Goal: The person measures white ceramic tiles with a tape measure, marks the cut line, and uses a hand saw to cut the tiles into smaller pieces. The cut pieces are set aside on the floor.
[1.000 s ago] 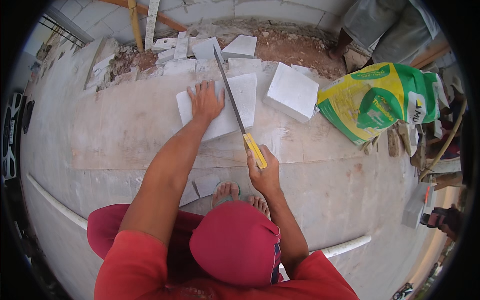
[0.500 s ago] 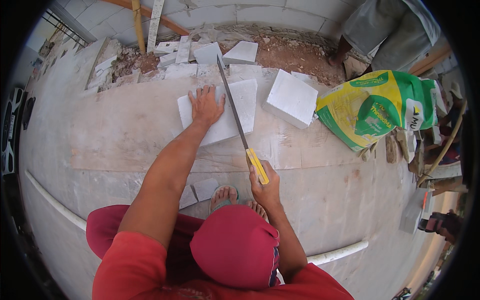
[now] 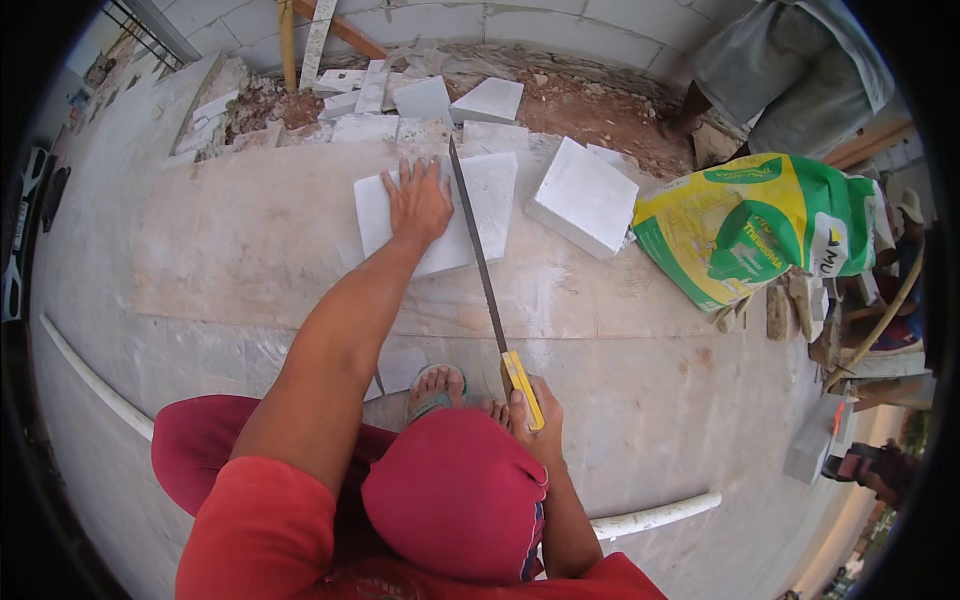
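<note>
My left hand [image 3: 420,205] lies flat with fingers spread on a white lightweight block [image 3: 385,222] set on the worn concrete slab [image 3: 230,250]. My right hand [image 3: 532,420] is wrapped round the yellow handle of a long handsaw [image 3: 477,258], whose blade crosses the block just right of my left fingers, its tip pointing away from me. A second white block [image 3: 583,196] sits to the right, beside a green-and-yellow bag [image 3: 745,235]. My sandalled feet are below, partly hidden by my knee.
Block offcuts [image 3: 485,100] and red soil [image 3: 570,120] lie along a block wall [image 3: 530,30]. A person in grey trousers [image 3: 770,70] stands at top right. Pale pipes [image 3: 650,518] lie at both sides. Poles, rubble and a dark tool stand at the right.
My right hand and the saw have moved back toward me, drawing the blade down across the block. My left hand stays on the block.
</note>
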`<action>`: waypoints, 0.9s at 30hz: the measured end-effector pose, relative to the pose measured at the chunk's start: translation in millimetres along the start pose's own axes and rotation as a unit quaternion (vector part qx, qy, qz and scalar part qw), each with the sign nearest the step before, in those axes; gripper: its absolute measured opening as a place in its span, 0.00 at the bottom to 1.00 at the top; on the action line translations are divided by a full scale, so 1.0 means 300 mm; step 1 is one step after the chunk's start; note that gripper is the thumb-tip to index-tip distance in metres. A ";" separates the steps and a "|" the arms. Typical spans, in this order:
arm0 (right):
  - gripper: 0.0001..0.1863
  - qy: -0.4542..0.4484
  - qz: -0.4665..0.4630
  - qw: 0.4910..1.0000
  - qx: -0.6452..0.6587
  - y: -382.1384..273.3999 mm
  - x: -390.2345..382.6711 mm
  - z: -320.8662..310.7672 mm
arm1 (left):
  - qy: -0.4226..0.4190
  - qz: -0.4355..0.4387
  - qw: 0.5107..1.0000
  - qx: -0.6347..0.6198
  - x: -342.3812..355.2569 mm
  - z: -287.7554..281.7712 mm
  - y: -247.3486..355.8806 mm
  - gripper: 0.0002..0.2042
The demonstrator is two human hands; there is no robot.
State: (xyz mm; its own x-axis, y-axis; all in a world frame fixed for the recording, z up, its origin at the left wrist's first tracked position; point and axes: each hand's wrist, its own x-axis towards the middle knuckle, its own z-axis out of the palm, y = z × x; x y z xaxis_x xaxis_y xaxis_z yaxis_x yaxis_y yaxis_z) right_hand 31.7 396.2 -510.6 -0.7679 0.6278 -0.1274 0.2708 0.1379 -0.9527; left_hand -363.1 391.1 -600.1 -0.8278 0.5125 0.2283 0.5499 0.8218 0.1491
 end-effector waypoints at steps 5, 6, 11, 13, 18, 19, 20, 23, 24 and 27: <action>0.13 -0.007 -0.019 1.000 0.004 0.022 0.020 -0.023 | -0.038 -0.006 0.999 -0.001 0.012 -0.035 0.001 0.24; 0.11 -0.006 -0.012 1.000 -0.003 0.023 0.110 0.005 | -0.048 -0.003 0.999 -0.005 0.005 -0.039 0.019 0.24; 0.11 0.010 -0.029 1.000 0.003 -0.035 0.294 0.088 | -0.048 -0.012 0.999 -0.018 0.003 -0.048 0.040 0.24; 0.10 0.007 -0.018 1.000 -0.023 0.001 0.154 0.028 | -0.046 -0.022 0.999 -0.019 0.014 -0.052 0.039 0.24; 0.09 0.018 -0.042 0.999 -0.002 -0.007 -0.057 -0.093 | -0.045 -0.008 0.999 -0.009 0.009 -0.046 0.016 0.25; 0.09 0.005 -0.028 1.000 0.001 0.009 -0.005 -0.070 | -0.042 -0.005 0.999 -0.010 0.010 -0.048 0.010 0.25; 0.09 -0.008 -0.014 1.000 0.004 0.029 0.088 -0.032 | -0.049 -0.007 0.999 -0.006 0.016 -0.051 0.001 0.25; 0.08 -0.001 -0.028 0.999 -0.021 -0.004 0.306 0.052 | -0.062 0.000 0.998 -0.011 0.025 -0.061 0.039 0.24; 0.08 0.006 -0.039 0.999 -0.007 -0.011 0.319 0.068 | -0.057 0.000 0.998 -0.012 0.036 -0.062 0.034 0.23; 0.08 0.005 -0.022 1.000 0.000 -0.018 0.182 0.033 | -0.068 -0.008 0.997 -0.021 0.023 -0.063 0.027 0.24</action>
State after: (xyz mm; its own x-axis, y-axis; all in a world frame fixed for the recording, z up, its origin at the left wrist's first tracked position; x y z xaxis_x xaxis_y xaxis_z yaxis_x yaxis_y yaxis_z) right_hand -17.4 422.1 -515.0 -0.7727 0.6294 -0.0828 0.2374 0.1655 -0.9572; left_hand -362.2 396.7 -579.2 -0.8425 0.5306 0.0933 0.5381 0.8207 0.1922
